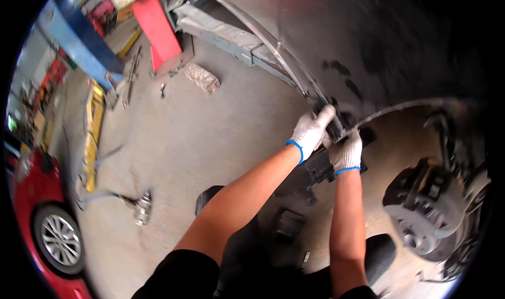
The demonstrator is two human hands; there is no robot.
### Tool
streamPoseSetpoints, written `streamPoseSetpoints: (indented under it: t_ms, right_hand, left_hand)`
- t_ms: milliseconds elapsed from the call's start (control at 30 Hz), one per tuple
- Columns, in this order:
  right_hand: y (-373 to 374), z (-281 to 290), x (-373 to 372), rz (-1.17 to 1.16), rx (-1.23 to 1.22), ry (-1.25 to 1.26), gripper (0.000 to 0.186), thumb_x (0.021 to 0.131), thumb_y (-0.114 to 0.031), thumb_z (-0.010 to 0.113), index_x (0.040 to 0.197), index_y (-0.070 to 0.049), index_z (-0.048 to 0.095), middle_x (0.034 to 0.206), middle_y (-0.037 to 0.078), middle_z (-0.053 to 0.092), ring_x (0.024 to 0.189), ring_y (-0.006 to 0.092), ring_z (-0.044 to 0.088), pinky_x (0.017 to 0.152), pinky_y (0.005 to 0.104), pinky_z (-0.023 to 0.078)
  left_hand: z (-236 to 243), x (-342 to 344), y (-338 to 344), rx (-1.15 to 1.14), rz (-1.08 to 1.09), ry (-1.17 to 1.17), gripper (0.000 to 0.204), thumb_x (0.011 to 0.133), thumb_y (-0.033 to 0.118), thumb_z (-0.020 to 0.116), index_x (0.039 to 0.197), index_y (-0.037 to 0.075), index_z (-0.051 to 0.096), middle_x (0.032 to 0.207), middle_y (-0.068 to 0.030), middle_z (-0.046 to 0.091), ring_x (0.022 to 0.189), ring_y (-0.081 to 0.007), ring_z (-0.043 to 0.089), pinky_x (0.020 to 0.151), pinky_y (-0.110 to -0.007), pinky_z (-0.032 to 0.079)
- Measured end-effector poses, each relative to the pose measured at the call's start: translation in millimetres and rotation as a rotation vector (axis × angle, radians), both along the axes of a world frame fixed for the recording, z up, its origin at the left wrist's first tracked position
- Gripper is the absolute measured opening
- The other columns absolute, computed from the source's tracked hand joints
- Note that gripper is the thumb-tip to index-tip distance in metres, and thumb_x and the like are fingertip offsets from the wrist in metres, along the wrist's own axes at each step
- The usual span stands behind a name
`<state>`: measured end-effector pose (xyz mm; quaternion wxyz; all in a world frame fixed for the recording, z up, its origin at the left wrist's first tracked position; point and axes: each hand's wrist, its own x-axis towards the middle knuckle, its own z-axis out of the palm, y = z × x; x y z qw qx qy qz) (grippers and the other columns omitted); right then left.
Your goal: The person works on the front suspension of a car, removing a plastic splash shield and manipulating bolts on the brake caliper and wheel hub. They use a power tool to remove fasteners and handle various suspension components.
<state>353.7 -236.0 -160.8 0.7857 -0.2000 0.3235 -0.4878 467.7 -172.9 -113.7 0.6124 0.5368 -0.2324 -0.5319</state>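
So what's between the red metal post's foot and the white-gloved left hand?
In the head view, a pale, rough oblong block lies there, nearer the post.

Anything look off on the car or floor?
No wheel covers the brake assembly at right. Dark patches mark the body panel above the right hand; dirt or damage, can't tell. A metallic tool lies out on the floor, lower left.

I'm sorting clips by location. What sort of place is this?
Probably a car repair workshop: a round, grey metal brake assembly sits exposed, a silvery metal tool lies on the grey floor, and a glossy red car stands at left.
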Motion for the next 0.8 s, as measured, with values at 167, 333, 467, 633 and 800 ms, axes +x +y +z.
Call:
streamPoseSetpoints:
  t_ms: [167, 333, 467, 633, 800]
  right_hand:
    - [7, 19, -3, 0.061, -0.015, 0.055, 0.042, 0.099, -0.034, 0.044, 0.124, -0.003, 0.057, 0.122, 0.014, 0.063, 0.113, 0.0278, 0.061, 0.099, 0.0428, 0.049]
    - [3, 25, -7, 0.123, 0.004, 0.179, 0.040, 0.098, -0.035, 0.045, 0.119, -0.006, 0.061, 0.114, 0.010, 0.067, 0.103, 0.0232, 0.065, 0.085, 0.0363, 0.057]
    - [0, 24, -1, 0.025, -0.035, 0.239, 0.040, 0.097, -0.037, 0.045, 0.118, -0.007, 0.062, 0.111, 0.009, 0.067, 0.100, 0.0225, 0.066, 0.080, 0.0350, 0.057]
    - [-8, -2, -9, -0.155, -0.070, 0.299, 0.038, 0.096, -0.032, 0.043, 0.115, -0.005, 0.063, 0.108, 0.011, 0.067, 0.098, 0.0241, 0.066, 0.081, 0.0410, 0.057]
    - [-12, 1, -15, -0.158, -0.026, 0.291, 0.039, 0.096, -0.030, 0.042, 0.118, -0.004, 0.062, 0.112, 0.013, 0.066, 0.102, 0.0251, 0.065, 0.084, 0.0407, 0.057]
  left_hand:
    - [7, 5, 7, -0.165, -0.149, 0.036, 0.043, 0.087, 0.044, 0.067, 0.099, 0.003, 0.067, 0.057, 0.0008, 0.050, 0.040, -0.0076, 0.036, 0.036, -0.028, 0.024]
    - [0, 21, 5, -0.170, -0.316, 0.089, 0.043, 0.087, 0.047, 0.067, 0.090, 0.004, 0.070, 0.055, 0.0000, 0.050, 0.040, -0.0078, 0.034, 0.036, -0.029, 0.022]
    - [-2, 26, 2, -0.070, -0.380, 0.086, 0.043, 0.087, 0.048, 0.067, 0.089, 0.005, 0.070, 0.053, -0.0003, 0.048, 0.039, -0.0082, 0.034, 0.036, -0.029, 0.022]
    - [-18, 13, -13, -0.153, -0.275, 0.215, 0.039, 0.084, 0.040, 0.073, 0.092, 0.001, 0.071, 0.071, -0.0042, 0.062, 0.055, -0.0108, 0.050, 0.046, -0.030, 0.036]
    - [-14, 23, -8, -0.164, -0.350, 0.089, 0.052, 0.082, 0.045, 0.073, 0.105, -0.001, 0.071, 0.094, -0.0121, 0.071, 0.084, -0.0181, 0.063, 0.074, -0.034, 0.049]
